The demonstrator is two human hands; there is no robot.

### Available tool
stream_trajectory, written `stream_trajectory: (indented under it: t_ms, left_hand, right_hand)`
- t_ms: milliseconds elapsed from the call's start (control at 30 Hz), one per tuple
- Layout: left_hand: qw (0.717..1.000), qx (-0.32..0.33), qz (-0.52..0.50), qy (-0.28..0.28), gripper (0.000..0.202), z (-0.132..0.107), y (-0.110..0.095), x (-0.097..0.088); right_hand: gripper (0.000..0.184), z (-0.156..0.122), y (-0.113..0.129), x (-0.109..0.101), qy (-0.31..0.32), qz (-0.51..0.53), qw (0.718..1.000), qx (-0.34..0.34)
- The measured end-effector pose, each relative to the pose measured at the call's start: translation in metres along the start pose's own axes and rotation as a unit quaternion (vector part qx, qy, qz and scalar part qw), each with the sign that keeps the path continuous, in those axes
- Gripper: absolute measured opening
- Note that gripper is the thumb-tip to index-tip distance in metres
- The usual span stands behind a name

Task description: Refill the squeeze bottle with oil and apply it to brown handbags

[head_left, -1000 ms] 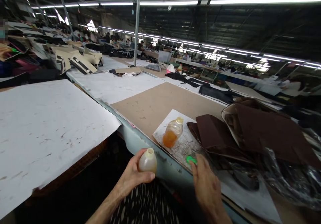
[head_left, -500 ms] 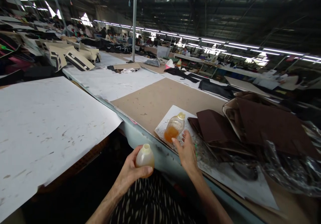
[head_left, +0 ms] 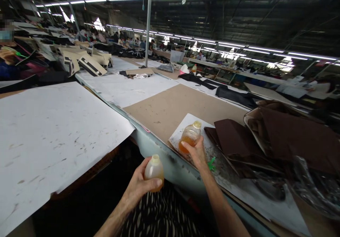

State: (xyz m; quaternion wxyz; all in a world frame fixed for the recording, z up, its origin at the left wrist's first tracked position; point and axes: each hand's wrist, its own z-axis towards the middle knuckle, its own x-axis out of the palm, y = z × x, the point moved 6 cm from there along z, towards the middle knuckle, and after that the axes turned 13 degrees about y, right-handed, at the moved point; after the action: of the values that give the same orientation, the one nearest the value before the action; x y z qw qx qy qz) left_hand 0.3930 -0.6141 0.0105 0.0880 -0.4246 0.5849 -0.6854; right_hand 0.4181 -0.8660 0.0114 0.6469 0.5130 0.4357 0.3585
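The left hand (head_left: 140,181) is clamped round the pale bottle (head_left: 154,167), thumb across its front, neck clear above, beside the table (head_left: 170,166) edge. Next, the amber bottle (head_left: 190,133) stands on the sheet (head_left: 188,119); the right hand (head_left: 198,154) has its thumb over the lower front, fingers at the right side; whether they grip, I cannot tell. Just right lies a green piece (head_left: 211,163), then brown fabric (head_left: 297,131).

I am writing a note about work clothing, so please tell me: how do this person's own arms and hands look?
The left hand and right hand are without gloves. Both forearms show no sleeve, watch or bracelet. Between them is a black garment with pale, streak-like marks.
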Motion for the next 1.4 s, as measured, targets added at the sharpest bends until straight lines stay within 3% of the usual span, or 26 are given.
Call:
stream_trajectory:
  t_ms: [200,300,433,533,600,767,867,933,1133,1400]
  left_hand:
    - [1.0,0.016,-0.024,0.002,0.066,-0.007,-0.013,-0.008]
    - [0.999,0.033,-0.007,-0.012,0.066,-0.014,-0.02,-0.022]
    - [0.996,0.058,0.015,-0.07,0.068,-0.03,-0.032,-0.045]
    - [0.991,0.07,0.02,-0.11,0.07,-0.043,-0.04,-0.056]
    - [0.99,0.065,0.021,-0.126,0.07,-0.051,-0.043,-0.059]
    - [0.987,0.056,0.033,-0.149,0.075,-0.069,-0.047,-0.064]
    - [0.982,0.078,0.051,-0.165,0.072,-0.077,-0.05,-0.066]
    - [0.978,0.089,0.069,-0.178,0.072,-0.081,-0.051,-0.068]
    - [0.97,0.115,0.086,-0.195,0.074,-0.083,-0.051,-0.071]
    - [0.966,0.138,0.075,-0.204,0.065,-0.082,-0.055,-0.069]
  right_hand:
    - [0.074,0.006,0.008,0.005,0.029,-0.073,0.997,0.019]
    - [0.075,0.003,0.021,0.01,0.048,-0.135,0.989,0.027]
    - [0.07,-0.002,0.05,0.03,0.121,-0.202,0.972,0.021]
    - [0.073,-0.004,0.076,0.053,0.166,-0.265,0.949,-0.033]
    - [0.07,-0.005,0.095,0.07,0.181,-0.345,0.913,-0.118]
    - [0.048,-0.014,0.134,0.109,0.196,-0.503,0.751,-0.38]
    - [0.044,-0.022,0.153,0.123,0.192,-0.531,0.673,-0.478]
    - [0.043,-0.025,0.164,0.131,0.193,-0.543,0.636,-0.513]
    - [0.042,-0.028,0.188,0.146,0.186,-0.579,0.573,-0.549]
    - [0.042,-0.025,0.203,0.153,0.173,-0.608,0.545,-0.551]
